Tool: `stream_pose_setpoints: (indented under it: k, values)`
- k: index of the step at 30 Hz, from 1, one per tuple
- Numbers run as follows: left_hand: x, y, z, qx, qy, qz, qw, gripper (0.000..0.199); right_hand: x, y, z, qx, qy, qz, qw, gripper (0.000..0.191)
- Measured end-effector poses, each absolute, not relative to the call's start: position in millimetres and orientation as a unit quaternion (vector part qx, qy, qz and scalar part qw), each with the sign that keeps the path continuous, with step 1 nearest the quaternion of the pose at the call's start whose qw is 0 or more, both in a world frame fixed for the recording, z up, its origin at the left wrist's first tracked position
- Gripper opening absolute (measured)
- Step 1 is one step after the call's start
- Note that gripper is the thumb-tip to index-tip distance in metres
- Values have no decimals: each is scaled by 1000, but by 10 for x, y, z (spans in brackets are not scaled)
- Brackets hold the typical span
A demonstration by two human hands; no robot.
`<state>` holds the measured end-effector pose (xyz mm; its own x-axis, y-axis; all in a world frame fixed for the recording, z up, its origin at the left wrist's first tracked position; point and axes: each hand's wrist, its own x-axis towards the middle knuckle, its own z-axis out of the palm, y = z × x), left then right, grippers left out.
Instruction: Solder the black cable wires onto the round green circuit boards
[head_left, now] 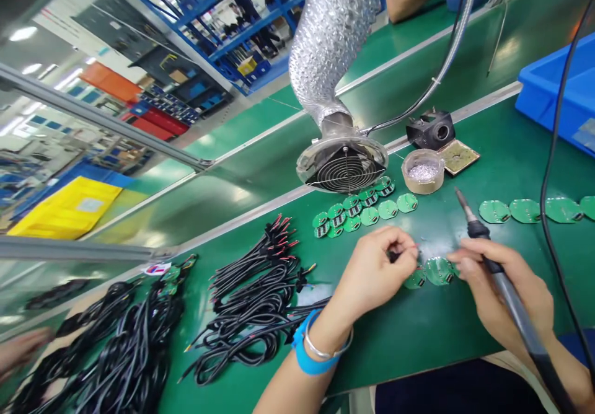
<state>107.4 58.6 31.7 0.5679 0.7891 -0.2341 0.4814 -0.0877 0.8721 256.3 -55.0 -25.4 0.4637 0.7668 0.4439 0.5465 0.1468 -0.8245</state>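
Note:
My left hand (379,268) is closed in a pinch over the green bench, with a dark cable end (394,256) partly hidden inside the fist. A tiny red wire tip shows by its fingertips. In my right hand (515,290) is a soldering iron (478,229), its bare tip pointing up and to the left. Between the two hands lies a round green circuit board (439,271), with another board (415,278) partly under my left fingers. My right thumb and index finger reach close to the boards' right side; whether they touch one is unclear.
A fume extractor hood (346,163) hangs over rows of circuit boards (352,206). Near it stand a solder-filled tub (423,172) and a black iron holder (431,130). Black cable bundles (255,302) lie left; more boards (525,211) and a blue bin (558,92) lie right.

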Motion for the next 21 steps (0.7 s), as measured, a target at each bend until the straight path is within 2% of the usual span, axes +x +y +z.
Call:
stream_pose_setpoints:
  k: [4, 7, 14, 21]
  values:
    - [996, 635, 286, 747, 461, 160, 451, 14, 2643, -679, -256, -679, -447, 114, 570, 38]
    - [992, 586, 224, 779, 461, 125, 406, 16, 2715, -773, -209, -651, -502, 87, 562, 44]
    - [1024, 535, 135, 805, 455, 101, 366, 13, 2716, -752, -165, -541, -634, 102, 543, 26]
    - [1017, 515, 96, 809, 442, 105, 372, 11, 2669, -716, -253, -546, -637, 95, 536, 30]
